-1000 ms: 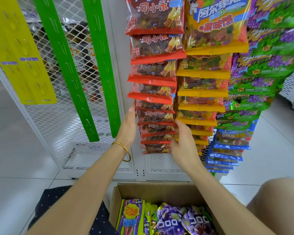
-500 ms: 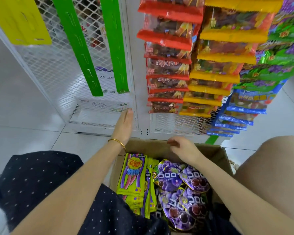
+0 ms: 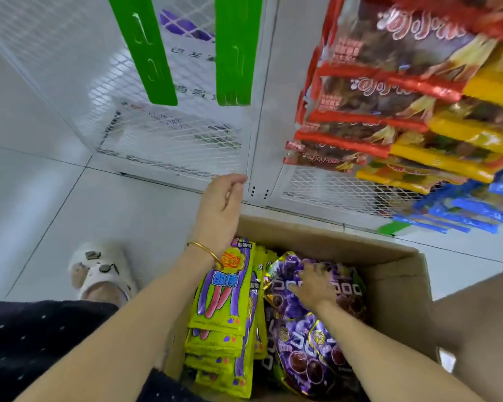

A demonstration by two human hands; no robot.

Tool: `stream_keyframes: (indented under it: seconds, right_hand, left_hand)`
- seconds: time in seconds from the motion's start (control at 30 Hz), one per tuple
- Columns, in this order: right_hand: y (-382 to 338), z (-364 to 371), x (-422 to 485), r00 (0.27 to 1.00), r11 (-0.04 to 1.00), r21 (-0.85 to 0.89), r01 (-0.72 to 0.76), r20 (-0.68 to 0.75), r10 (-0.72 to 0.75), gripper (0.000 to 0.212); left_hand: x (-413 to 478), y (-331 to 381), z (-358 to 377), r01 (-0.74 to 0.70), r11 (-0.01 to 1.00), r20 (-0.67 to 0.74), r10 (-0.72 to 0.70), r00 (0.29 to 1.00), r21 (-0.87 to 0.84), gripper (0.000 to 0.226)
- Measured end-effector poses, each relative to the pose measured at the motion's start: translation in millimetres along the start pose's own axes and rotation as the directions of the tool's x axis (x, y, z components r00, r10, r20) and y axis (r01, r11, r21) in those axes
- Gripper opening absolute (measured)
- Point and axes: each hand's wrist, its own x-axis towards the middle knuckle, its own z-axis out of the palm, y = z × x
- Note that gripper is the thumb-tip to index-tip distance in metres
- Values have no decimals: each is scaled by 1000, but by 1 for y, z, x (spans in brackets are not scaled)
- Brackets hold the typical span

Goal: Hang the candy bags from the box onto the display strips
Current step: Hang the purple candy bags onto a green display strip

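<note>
Right hand (image 3: 312,287) on purple bags (image 3: 308,338) in box (image 3: 395,274), green strips (image 3: 233,50) above

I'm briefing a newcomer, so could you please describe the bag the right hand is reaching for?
Find the cardboard box on the floor below the rack. In its right half, under the right hand, lies a purple bag printed with grapes. The upright bags beside it are yellow-green.

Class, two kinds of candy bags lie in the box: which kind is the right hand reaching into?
The purple bags: the right hand rests on them, while the yellow-green bags lie untouched beside.
</note>
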Motion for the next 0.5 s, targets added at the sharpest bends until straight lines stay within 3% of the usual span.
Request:
stream_keyframes:
  seconds: [0.17, 0.27, 0.4, 0.5]
  right_hand:
    - [-12, -1, 9, 995, 994, -72, -81, 44, 85, 80]
    - [-28, -9, 15, 995, 995, 23, -96, 27, 95, 57]
    - [-42, -32, 4, 999, 953, 298, 52, -33, -44, 21]
    - [-51, -65, -21, 972, 960, 164, 226, -109, -210, 19]
  left_hand:
    - [17, -11, -3, 15, 1000, 52, -15, 999, -1, 24]
    - [24, -1, -14, -6, 1000, 62, 6, 998, 8, 22]
    - [21, 31, -37, -77, 997, 56, 75, 996, 29, 22]
    - [18, 62, -51, -142, 990, -22, 142, 990, 23, 21]
